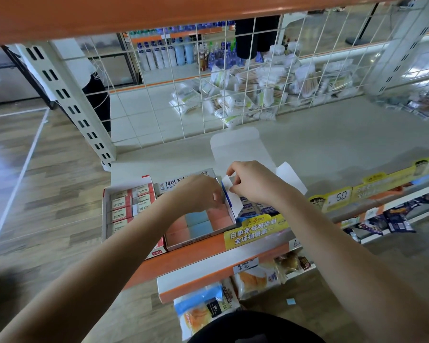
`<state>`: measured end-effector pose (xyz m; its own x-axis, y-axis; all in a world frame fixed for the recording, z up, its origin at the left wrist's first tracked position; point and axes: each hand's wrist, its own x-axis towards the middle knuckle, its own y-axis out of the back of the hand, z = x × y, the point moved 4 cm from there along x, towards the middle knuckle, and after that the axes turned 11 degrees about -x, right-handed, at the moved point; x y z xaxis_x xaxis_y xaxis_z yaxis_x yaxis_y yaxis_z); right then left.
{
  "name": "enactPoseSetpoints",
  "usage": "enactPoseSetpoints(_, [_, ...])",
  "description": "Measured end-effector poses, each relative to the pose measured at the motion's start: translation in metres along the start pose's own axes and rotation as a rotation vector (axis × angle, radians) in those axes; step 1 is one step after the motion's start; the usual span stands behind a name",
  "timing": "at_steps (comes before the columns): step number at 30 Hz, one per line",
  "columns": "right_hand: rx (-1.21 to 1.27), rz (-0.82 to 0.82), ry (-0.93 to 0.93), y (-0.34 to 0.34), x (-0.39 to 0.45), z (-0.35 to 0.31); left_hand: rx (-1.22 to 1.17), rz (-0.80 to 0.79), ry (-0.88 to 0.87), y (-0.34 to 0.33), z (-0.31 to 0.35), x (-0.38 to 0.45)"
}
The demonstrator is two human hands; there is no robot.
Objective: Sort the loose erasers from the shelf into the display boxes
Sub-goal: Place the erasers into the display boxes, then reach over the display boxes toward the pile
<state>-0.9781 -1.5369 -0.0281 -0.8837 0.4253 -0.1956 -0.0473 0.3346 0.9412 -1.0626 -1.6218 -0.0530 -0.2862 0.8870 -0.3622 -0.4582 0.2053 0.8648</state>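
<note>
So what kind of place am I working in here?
Most likely a small shop or convenience store. Yellow price tags line the shelf edge, display boxes of erasers sit on it, packaged bread fills the shelf below, and bottles stand behind the wire grid.

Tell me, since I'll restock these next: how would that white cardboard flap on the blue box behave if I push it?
The white flap, pinched by the right hand, looks like thin card, so probably light and bendy. It stands beside the blue box, so a push would likely fold it rather than shift the box. It may crease.

Shop, shelf (307, 144) with price tags (338, 197), packaged goods (255, 280)
</note>
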Motion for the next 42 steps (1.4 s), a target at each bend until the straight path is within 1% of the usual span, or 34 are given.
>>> enactPoseSetpoints(5, [0.033, -0.002, 0.017, 0.003, 0.002, 0.001, 0.038, 0.074, -0.002, 0.001, 0.002, -0.005])
enactPoseSetpoints(7, [0.026, 0.008, 0.033, 0.008, 0.003, 0.005, 0.085, 0.133, -0.017, 0.011, 0.003, -0.007])
enactPoseSetpoints(9, [-0.057, 0.034, 0.061, 0.015, 0.004, 0.011, 0.154, 0.211, -0.048, 0.029, 0.007, -0.005])
enactPoseSetpoints(12, [-0.258, 0.118, 0.112, 0.030, 0.004, 0.031, 0.247, 0.338, -0.107, 0.054, 0.031, 0.012])
enactPoseSetpoints(14, [-0.377, 0.148, 0.072, 0.042, -0.001, 0.054, 0.276, 0.366, -0.154, 0.060, 0.060, 0.030])
enactPoseSetpoints(17, [-0.448, 0.180, -0.055, 0.058, -0.019, 0.107, 0.293, 0.311, -0.241, 0.053, 0.114, 0.064])
enactPoseSetpoints(19, [-0.433, 0.190, -0.155, 0.065, -0.040, 0.152, 0.287, 0.263, -0.288, 0.043, 0.158, 0.089])
enactPoseSetpoints(23, [-0.395, 0.187, -0.340, 0.081, -0.086, 0.253, 0.286, 0.228, -0.377, 0.015, 0.260, 0.137])
enactPoseSetpoints(25, [-0.400, 0.144, -0.400, 0.085, -0.109, 0.307, 0.272, 0.209, -0.403, 0.000, 0.311, 0.161])
enactPoseSetpoints(28, [-0.385, 0.177, -0.448, 0.099, -0.139, 0.384, 0.263, 0.222, -0.435, -0.019, 0.385, 0.198])
enactPoseSetpoints(29, [-0.363, 0.186, -0.474, 0.103, -0.146, 0.402, 0.261, 0.203, -0.433, -0.023, 0.405, 0.208])
enactPoseSetpoints(30, [-0.352, 0.178, -0.491, 0.101, -0.146, 0.409, 0.240, 0.194, -0.428, -0.027, 0.408, 0.214])
enactPoseSetpoints(31, [-0.357, 0.167, -0.519, 0.113, -0.162, 0.463, 0.259, 0.195, -0.436, -0.038, 0.461, 0.240])
enactPoseSetpoints(32, [-0.336, 0.158, -0.521, 0.115, -0.166, 0.486, 0.262, 0.192, -0.420, -0.041, 0.481, 0.253])
enactPoseSetpoints(34, [-0.287, 0.142, -0.538, 0.113, -0.163, 0.501, 0.259, 0.176, -0.414, -0.041, 0.487, 0.264])
enactPoseSetpoints(39, [-0.189, 0.149, -0.577, 0.127, -0.161, 0.593, 0.291, 0.177, -0.399, -0.048, 0.542, 0.337])
enactPoseSetpoints(42, [-0.178, 0.171, -0.570, 0.137, -0.147, 0.644, 0.228, 0.201, -0.410, -0.042, 0.571, 0.383])
